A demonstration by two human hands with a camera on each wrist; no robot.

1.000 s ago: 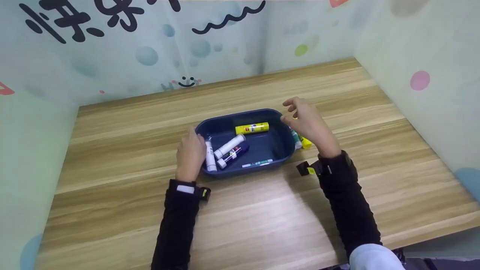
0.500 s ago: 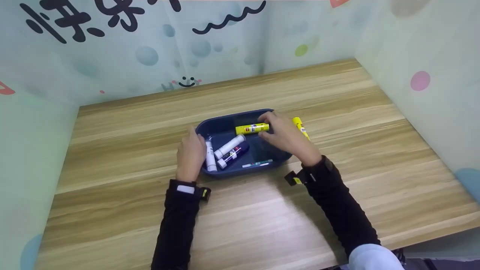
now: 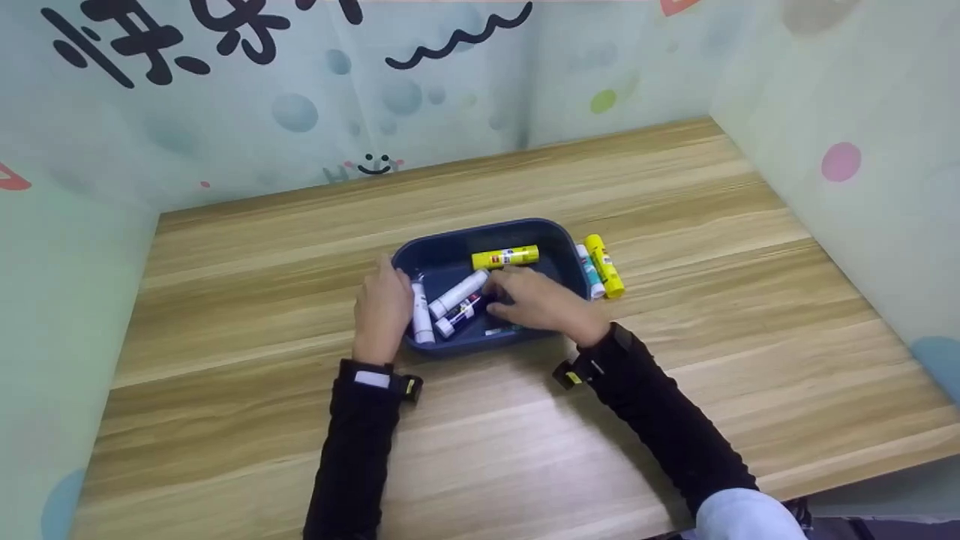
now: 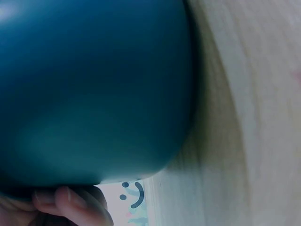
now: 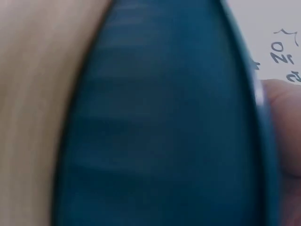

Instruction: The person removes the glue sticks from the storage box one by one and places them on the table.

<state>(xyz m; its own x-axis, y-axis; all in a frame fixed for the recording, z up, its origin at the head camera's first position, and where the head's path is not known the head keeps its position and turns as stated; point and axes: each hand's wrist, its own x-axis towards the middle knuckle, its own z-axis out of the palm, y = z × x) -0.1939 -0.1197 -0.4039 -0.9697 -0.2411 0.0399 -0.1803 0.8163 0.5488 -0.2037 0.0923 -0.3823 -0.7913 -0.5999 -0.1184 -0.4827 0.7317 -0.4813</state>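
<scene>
My left hand (image 3: 382, 311) grips the left rim of a dark blue plastic basin (image 3: 442, 238); its fingertips show under the basin in the left wrist view. Inside, my right hand (image 3: 536, 300) has thumb and fingers around the right end of a dark purple glue stick (image 3: 459, 315). Beside that lies a white glue stick (image 3: 459, 293), and another white glue stick (image 3: 421, 313) leans along the left wall. A yellow glue stick (image 3: 505, 257) lies near the back wall. In the right wrist view the basin's outer wall (image 5: 164, 117) hides most of the hand.
Against the basin's right outer side, a teal-and-white glue stick (image 3: 590, 272) and a yellow glue stick (image 3: 604, 266) lie on the wooden table (image 3: 262, 315). A teal-and-white strip (image 3: 501, 330) shows at the basin's near wall. Printed walls (image 3: 465, 105) enclose the table.
My right hand has moved left and down from beside the basin's right rim, across it, to the purple glue stick. The teal-and-white glue stick outside is uncovered again. My left hand has stayed still.
</scene>
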